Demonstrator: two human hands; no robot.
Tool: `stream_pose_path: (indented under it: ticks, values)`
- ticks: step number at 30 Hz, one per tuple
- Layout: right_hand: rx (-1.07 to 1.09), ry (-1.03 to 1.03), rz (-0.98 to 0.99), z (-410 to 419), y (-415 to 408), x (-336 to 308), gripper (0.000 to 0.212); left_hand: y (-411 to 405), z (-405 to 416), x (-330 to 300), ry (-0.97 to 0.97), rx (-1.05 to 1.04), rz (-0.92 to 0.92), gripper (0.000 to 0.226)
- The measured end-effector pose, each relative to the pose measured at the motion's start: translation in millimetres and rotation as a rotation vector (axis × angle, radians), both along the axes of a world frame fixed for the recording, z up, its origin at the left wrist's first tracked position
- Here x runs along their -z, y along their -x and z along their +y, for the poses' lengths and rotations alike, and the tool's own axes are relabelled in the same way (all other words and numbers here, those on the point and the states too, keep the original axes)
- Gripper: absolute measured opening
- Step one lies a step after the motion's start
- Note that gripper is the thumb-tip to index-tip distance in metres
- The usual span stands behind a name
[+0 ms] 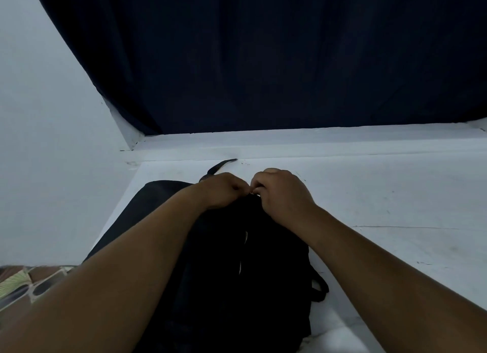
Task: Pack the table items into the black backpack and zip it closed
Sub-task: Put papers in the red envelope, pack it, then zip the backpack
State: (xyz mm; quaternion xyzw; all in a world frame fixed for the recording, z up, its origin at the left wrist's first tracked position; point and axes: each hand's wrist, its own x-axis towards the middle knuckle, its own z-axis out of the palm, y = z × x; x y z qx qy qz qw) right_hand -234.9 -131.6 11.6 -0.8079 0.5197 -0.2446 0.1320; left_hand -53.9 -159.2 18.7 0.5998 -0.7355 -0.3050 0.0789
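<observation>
Clearly both hands meet at the far end of the black backpack point(237, 260), which lies on the white counter point(382, 194). The left hand point(224, 190) pinches the fabric, likely to steady it, while the right hand point(282, 192) closes its grip on a small metal zipper pull point(252, 193) just between them. No loose items show nearby. No brand or writing is legible.

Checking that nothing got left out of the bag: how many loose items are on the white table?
0. Only the black backpack sits on the table, both hands pinching its top; the bag and arms may hide something.
</observation>
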Motion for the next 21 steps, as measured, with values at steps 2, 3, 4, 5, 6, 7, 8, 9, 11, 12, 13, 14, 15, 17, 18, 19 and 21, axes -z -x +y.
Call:
stream_pose_path:
  ticks: [2,3,4,5,6,7,8,9,11,12,13,14,15,17,18,19,21]
  values:
    - [0.020,-0.007,0.067,5.1,0.9,2.7,0.018,-2.9,-5.3,5.9,0.006,-0.014,0.015,0.036]
    - [0.026,-0.010,0.096,9.0,1.3,5.0,0.019,-3.6,-8.0,8.5,0.033,-0.036,0.037,0.031]
    - [0.026,-0.014,0.113,14.0,2.0,7.8,0.020,-3.2,-9.4,10.0,0.056,-0.072,0.056,0.023]
    - [0.025,-0.023,0.117,19.9,2.9,11.3,0.022,-1.6,-9.5,10.4,0.080,-0.112,0.075,0.017]
    - [0.028,-0.035,0.099,26.5,4.4,14.9,0.022,0.1,-10.7,12.4,0.100,-0.157,0.086,0.015]
    - [0.036,-0.050,0.062,33.3,6.5,18.5,0.021,2.1,-11.2,14.6,0.116,-0.176,0.093,0.015]
    - [0.045,-0.063,0.015,39.4,8.4,21.9,0.020,3.6,-11.4,17.5,0.130,-0.178,0.082,0.017]
    - [0.052,-0.073,-0.031,44.7,10.1,25.8,0.019,4.7,-12.1,21.4,0.142,-0.176,0.061,0.021]
    - [0.051,-0.100,-0.097,54.4,11.4,33.6,0.019,6.2,-13.1,27.4,0.167,-0.189,0.017,0.025]
    - [0.042,-0.118,-0.122,59.7,11.0,37.6,0.020,5.9,-14.0,29.9,0.180,-0.201,0.012,0.025]
    - [0.027,-0.136,-0.140,65.5,10.2,42.0,0.021,5.5,-15.6,31.9,0.190,-0.216,0.021,0.026]
    - [0.008,-0.151,-0.156,72.4,9.4,46.0,0.021,4.4,-17.1,33.4,0.195,-0.230,0.036,0.025]
    - [-0.013,-0.168,-0.170,80.0,8.8,49.3,0.021,3.2,-18.8,35.0,0.200,-0.244,0.052,0.025]
    - [-0.062,-0.203,-0.206,95.9,9.8,54.0,0.021,1.8,-20.0,36.9,0.208,-0.271,0.075,0.025]
    - [-0.081,-0.216,-0.231,102.9,11.7,55.8,0.022,2.0,-20.3,38.0,0.215,-0.280,0.076,0.024]
    - [-0.090,-0.233,-0.255,109.1,14.1,56.7,0.022,2.9,-20.6,39.7,0.219,-0.283,0.074,0.024]
    - [-0.086,-0.295,-0.276,120.1,19.0,56.9,0.022,5.9,-20.3,43.4,0.213,-0.279,0.069,0.023]
